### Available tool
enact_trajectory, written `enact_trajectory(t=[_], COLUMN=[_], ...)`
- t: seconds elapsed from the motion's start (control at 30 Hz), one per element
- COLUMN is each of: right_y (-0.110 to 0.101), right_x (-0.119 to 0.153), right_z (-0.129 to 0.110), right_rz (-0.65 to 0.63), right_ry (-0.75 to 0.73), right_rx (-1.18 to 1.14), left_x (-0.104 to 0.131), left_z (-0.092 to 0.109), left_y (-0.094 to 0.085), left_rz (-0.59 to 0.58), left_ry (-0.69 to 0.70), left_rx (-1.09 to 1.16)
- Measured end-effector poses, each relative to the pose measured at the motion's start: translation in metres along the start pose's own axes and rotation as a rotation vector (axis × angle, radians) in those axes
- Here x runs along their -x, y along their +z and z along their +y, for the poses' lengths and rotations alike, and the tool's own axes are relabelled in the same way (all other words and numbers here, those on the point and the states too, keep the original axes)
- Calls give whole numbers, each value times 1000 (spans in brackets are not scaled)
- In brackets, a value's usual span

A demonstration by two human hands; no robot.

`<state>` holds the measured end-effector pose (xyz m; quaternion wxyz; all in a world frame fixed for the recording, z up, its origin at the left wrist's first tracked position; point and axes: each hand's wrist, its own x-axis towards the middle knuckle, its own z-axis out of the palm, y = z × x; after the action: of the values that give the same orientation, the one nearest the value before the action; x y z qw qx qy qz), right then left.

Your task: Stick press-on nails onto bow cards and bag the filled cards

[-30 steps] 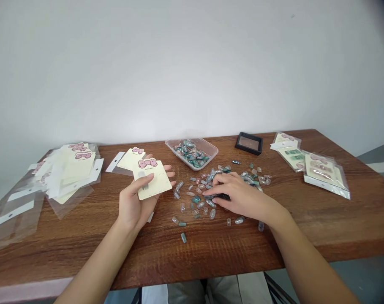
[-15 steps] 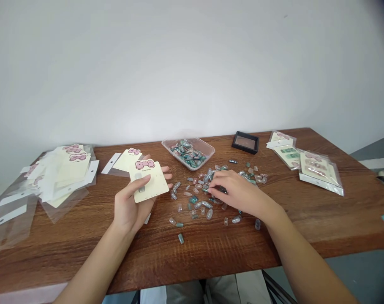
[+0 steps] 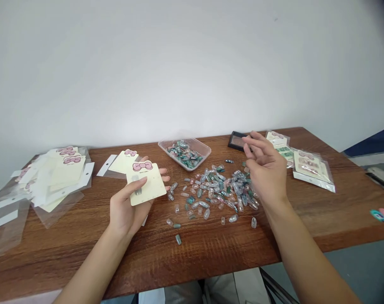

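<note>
My left hand (image 3: 131,209) is closed on a cream backing card (image 3: 152,185) with a pink bow printed at its top, the thumb lying across the front. Greyish translucent press-on nails show on the card's left side, partly under the thumb. Over the right edge of a loose pile of press-on nails (image 3: 213,185), clear, teal and pinkish, my right hand (image 3: 264,162) is raised. Its fingers are apart and I see nothing held in them. A clear plastic tub (image 3: 207,156) behind the pile holds more nails.
Cream cards and clear bags (image 3: 65,177) lie heaped at the left; another bagged card (image 3: 120,162) sits behind my left hand. A black frame (image 3: 236,140) is partly covered by my right hand. Packed nail sets (image 3: 314,169) lie at the right, with colourful pieces (image 3: 382,214) near the table's edge.
My right hand has lifted out of the nail pile and moved right, its fingers spreading. My left hand still holds the card in about the same place.
</note>
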<state>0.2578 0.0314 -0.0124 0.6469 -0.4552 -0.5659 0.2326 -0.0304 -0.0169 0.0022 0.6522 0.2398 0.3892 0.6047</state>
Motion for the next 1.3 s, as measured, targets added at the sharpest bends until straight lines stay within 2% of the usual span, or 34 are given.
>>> enact_trajectory(t=[0.13,0.23,0.33,0.43,0.6,0.9,1.17,1.3], right_y=[-3,-4,-6,-9,-13,-13,-13,-14], right_x=[-6,-10,-14,-18,-20,-21,-22,-21], right_z=[13,19,19,16,14,10,13,12], right_rz=[70,139,243,312,294,397,315,288], right_ry=[90,90,59,93,188,180,147,136], right_rx=[-112,-110,-128,-178,-223,-263,-280,-210], left_x=[0,0,0,0,0,-1,1,1], left_z=[0,0,1,1,1,0,2,2], left_y=[0,0,-1,-1,-2,-1,0,0], left_rz=[-6,-5,2,5,10,14,13,-3], left_ry=[-6,-8,-8,-4,-1,-6,-2,1], left_rx=[-3,-13,-22,-29,-41,-36,-45,-56])
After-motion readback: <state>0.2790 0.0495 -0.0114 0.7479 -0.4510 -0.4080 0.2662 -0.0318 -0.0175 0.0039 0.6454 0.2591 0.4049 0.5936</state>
